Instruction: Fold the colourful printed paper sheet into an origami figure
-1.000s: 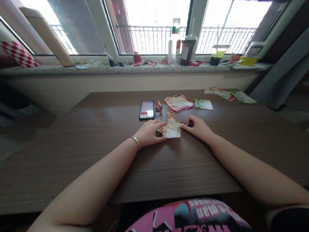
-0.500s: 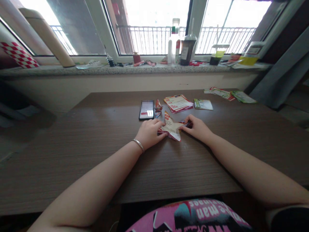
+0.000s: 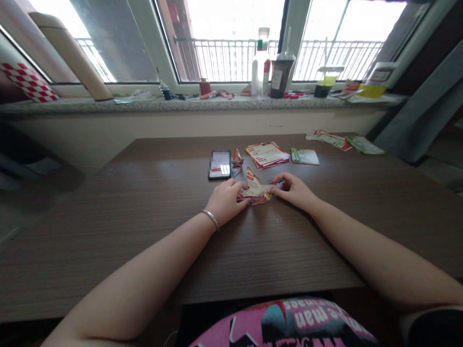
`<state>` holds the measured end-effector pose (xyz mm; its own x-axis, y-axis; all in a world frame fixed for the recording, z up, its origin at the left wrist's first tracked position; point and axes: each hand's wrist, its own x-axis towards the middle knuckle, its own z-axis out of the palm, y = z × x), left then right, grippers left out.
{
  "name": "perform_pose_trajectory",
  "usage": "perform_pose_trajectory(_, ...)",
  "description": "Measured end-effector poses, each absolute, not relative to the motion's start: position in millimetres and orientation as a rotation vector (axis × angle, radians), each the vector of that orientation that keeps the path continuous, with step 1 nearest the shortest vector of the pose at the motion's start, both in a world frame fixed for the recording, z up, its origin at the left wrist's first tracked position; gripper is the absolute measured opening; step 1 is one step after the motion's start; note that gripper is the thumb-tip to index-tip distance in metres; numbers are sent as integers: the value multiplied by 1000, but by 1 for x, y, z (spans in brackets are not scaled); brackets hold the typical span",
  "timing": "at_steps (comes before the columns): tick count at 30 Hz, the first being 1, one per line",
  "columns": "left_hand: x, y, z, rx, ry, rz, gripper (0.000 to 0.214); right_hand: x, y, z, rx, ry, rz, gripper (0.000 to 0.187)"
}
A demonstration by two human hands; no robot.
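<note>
Between my hands on the table is a folded printed paper (image 3: 254, 187), cream with red labels, its points sticking out and its near part folded over. My left hand (image 3: 227, 196) pinches the left side of it, thumb at the near edge and fingers on top. On the opposite side my right hand (image 3: 292, 189) grips the right point between thumb and fingers. Just beyond the left fingers sits a small crumpled piece of folded paper (image 3: 237, 162), red and orange. A phone (image 3: 220, 165) with a lit screen lies left of that piece.
A stack of printed sheets (image 3: 268, 155) lies past the folded paper, with a smaller green-and-white stack (image 3: 305, 156) to its right. More leaflets (image 3: 333, 140) lie at the table's far right. Bottles and a dark cup (image 3: 281, 77) stand on the windowsill (image 3: 144, 107).
The near point of the folded paper, which stuck out toward me, is now folded back, showing a colourful underside. Both hands keep their hold and have shifted only slightly.
</note>
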<state>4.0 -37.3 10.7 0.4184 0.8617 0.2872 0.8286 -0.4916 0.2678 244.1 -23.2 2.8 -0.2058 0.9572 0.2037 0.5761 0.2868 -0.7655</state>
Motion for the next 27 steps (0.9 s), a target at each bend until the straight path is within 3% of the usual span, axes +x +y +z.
perform_pose_trajectory(7,3,-36,9,2574,1493,614,31,246,-23,6,-1322,-1818,972,35)
perform_pose_trajectory(17,-1,-31,9,2550,1445,607,44,244,-23,0,-1431,-1881,669,24)
perform_pose_trajectory(27,-1,-21,5,2215,1398,782,30,247,-20,-2,-1453,-1826,630,25)
